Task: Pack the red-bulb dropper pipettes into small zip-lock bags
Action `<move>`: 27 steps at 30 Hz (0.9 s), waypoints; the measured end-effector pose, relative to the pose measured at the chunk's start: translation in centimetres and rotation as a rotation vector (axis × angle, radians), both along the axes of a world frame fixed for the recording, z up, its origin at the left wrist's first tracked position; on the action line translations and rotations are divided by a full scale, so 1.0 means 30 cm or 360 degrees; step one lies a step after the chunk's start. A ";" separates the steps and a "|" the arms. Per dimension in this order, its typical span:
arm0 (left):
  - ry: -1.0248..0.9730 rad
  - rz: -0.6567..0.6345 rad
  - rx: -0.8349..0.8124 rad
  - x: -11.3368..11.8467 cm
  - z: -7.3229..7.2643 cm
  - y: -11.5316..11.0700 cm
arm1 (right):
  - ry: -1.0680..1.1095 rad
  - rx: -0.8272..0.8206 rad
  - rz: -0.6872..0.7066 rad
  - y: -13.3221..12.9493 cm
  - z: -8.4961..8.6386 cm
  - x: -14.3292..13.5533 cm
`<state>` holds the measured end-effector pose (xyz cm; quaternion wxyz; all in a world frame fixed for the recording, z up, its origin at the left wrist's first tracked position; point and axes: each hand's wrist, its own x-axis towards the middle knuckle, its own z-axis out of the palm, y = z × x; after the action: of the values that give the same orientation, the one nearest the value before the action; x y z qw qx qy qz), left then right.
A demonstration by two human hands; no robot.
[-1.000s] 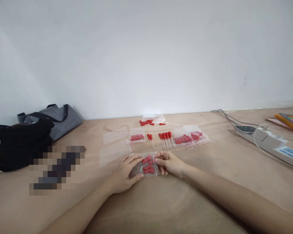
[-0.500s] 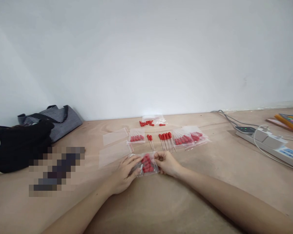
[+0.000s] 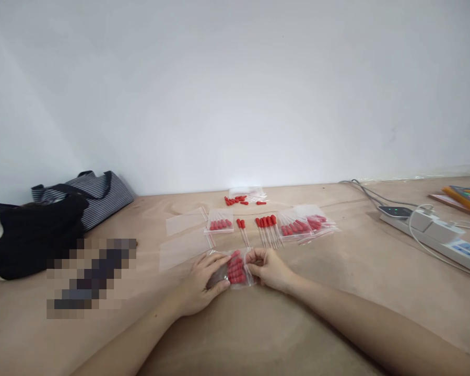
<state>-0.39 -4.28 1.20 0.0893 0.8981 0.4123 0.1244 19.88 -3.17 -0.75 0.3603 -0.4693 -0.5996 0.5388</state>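
A clear plastic bag (image 3: pixel 237 269) with several red bulbs inside lies on the table between my hands. My left hand (image 3: pixel 206 279) rests on the bag's left part, fingers and thumb spread. At its right edge, my right hand (image 3: pixel 267 267) pinches the plastic between thumb and fingers. Just beyond are two red-capped droppers (image 3: pixel 241 224) and a row of several more droppers (image 3: pixel 266 222). Filled bags lie on the left (image 3: pixel 220 222) and right (image 3: pixel 295 225) of them. Flat clear bags (image 3: pixel 186 250) are at the left.
Loose red bulbs (image 3: pixel 235 200) lie by the wall near a clear packet. A striped bag (image 3: pixel 102 196) and a black bag (image 3: pixel 35 235) stand at left, with a blurred dark object nearby. A power strip (image 3: pixel 434 235) with cables and coloured items (image 3: pixel 468 197) are at right.
The left thumb has moved slightly right, onto the lower edge of the red bulbs. The right hand keeps its pinch on the bag's edge. The view has shifted slightly.
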 end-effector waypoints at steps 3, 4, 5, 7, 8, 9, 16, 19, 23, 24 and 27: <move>0.0031 -0.0021 0.0065 -0.001 -0.004 0.002 | -0.0191 0.0235 -0.0099 -0.001 -0.001 0.010; 0.0051 -0.0030 0.0087 -0.002 -0.005 0.002 | -0.0303 0.0429 -0.0163 0.000 -0.003 0.016; 0.0076 -0.0042 0.0105 -0.004 -0.005 0.002 | -0.0434 0.0660 -0.0218 0.001 -0.006 0.023; 0.0129 -0.0071 0.0137 -0.008 -0.004 0.002 | -0.0702 0.1092 -0.0269 0.008 -0.009 0.037; 0.0158 -0.0089 0.0152 -0.012 -0.003 0.003 | -0.0815 0.1241 -0.0277 0.013 -0.010 0.044; 0.0186 -0.0110 0.0170 -0.015 -0.003 0.006 | -0.0901 0.1347 -0.0281 0.020 -0.010 0.050; 0.0151 0.0025 0.0674 -0.032 -0.023 0.058 | -0.1313 0.1604 -0.0115 0.083 0.001 0.067; -0.0062 0.0118 0.0641 -0.015 -0.027 0.056 | -0.1415 0.1516 -0.0054 0.090 0.006 0.067; -0.0138 0.0006 0.0211 0.013 -0.016 0.023 | -0.1419 0.1479 -0.0045 0.081 0.002 0.070; -0.0125 0.0002 0.0149 0.015 -0.012 0.017 | -0.1417 0.1476 -0.0059 0.078 0.000 0.072; -0.0107 -0.0007 0.0052 0.009 -0.002 0.019 | -0.1400 0.1465 -0.0124 0.070 -0.003 0.081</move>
<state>-0.12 -3.72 1.14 0.0888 0.8956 0.4050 0.1611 22.31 -1.07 -0.85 0.2645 -0.4653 -0.8441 -0.0308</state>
